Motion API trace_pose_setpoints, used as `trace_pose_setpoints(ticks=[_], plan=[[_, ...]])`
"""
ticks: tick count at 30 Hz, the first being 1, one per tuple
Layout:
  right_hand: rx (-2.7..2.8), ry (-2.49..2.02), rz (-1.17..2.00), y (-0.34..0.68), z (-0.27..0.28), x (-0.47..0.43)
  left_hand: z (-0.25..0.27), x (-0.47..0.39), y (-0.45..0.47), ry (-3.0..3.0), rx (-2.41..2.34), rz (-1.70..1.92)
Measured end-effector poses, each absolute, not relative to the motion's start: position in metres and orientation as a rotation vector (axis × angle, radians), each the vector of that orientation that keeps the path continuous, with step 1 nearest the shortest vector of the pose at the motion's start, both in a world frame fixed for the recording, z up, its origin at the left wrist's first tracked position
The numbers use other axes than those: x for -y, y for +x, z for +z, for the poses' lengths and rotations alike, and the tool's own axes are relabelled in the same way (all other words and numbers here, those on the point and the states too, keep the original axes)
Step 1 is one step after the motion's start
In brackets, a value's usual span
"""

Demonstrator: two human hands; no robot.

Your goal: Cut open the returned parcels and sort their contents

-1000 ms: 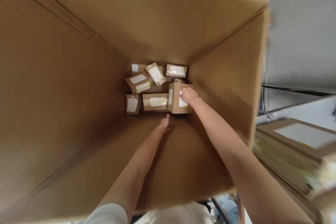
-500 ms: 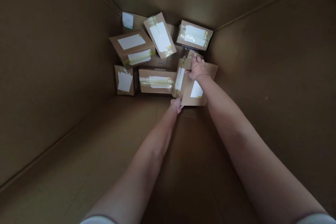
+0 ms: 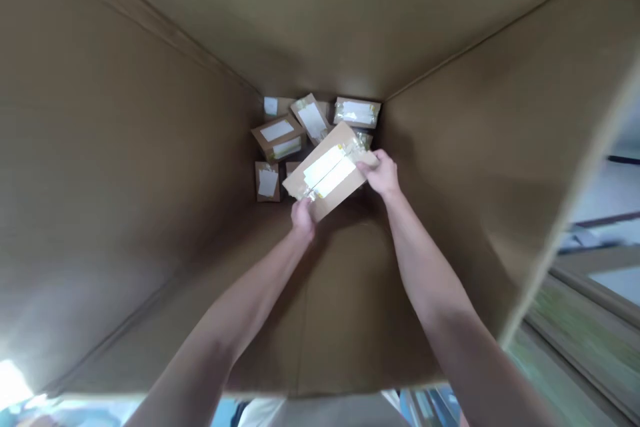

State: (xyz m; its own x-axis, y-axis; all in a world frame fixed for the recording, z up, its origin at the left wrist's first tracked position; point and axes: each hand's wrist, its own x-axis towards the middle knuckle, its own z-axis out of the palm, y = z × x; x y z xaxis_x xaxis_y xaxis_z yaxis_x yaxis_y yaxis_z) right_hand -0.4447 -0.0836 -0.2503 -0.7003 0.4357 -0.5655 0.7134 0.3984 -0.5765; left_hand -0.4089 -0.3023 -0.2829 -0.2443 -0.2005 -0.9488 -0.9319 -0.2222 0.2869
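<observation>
Between my two hands is a taped cardboard box (image 3: 327,170) with white labels across its top seam. It is tilted and lifted above the other boxes. My left hand (image 3: 303,216) grips its lower left end, fingers partly hidden underneath. At the upper right end, my right hand (image 3: 381,173) has its thumb on top and its other fingers around the side. Below and behind the held box lie a slanted labelled box (image 3: 311,119) and a two-label box (image 3: 279,137).
All this is inside a deep, large cardboard carton (image 3: 350,293). On its floor are a box in the back right corner (image 3: 357,112), a small box at left (image 3: 268,181) and partly covered ones. Beyond the carton's right rim (image 3: 565,213) are blurred pallet-like slats (image 3: 590,333).
The labelled box at the right of the floor has come up in both hands and turned. My view has pulled back, so the carton's rim and the surroundings now show.
</observation>
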Motion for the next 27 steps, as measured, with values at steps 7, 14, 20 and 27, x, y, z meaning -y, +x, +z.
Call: trace_pose_setpoints(ticks=[7, 14, 20, 27], plan=[[-2.321, 1.231, -1.531, -0.371, -0.05, 0.141, -0.081, 0.38, -0.438, -0.6, -2.212, 1.448], [-2.473, 1.585, -1.919, -0.241, 0.138, 0.223, 0.102, 0.415, -0.472, 0.388, -2.36, 1.339], [-2.686, 2.518, -1.403, -0.097, 0.195, 0.282, 0.18, 0.328, -0.404, 1.08, -1.894, 1.156], [-2.04, 3.596, -0.795, 0.069, 0.158, 0.335, 0.185, 0.234, -0.223, 1.539, -1.339, 0.92]])
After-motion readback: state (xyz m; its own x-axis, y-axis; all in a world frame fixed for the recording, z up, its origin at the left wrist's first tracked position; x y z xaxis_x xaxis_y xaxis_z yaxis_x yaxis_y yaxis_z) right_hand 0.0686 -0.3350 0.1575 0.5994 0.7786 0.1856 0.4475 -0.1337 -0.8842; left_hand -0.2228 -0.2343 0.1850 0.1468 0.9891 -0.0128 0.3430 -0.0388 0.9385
